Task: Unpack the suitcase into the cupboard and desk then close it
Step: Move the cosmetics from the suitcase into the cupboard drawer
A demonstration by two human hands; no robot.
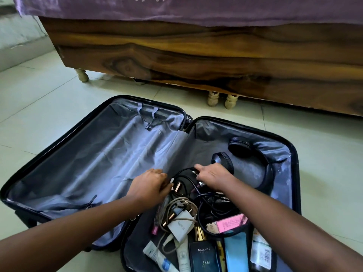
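There is only one view, from a camera on the person's head, wide-angled, looking forward and steeply down at the floor (39,99). It sits close above the open suitcase (82,154), which fills the frame from 9 o'clock round to 5 o'clock. Both forearms reach in from the bottom edge. At 12 o'clock, farther off, the wooden bed (196,55) side closes off the view.
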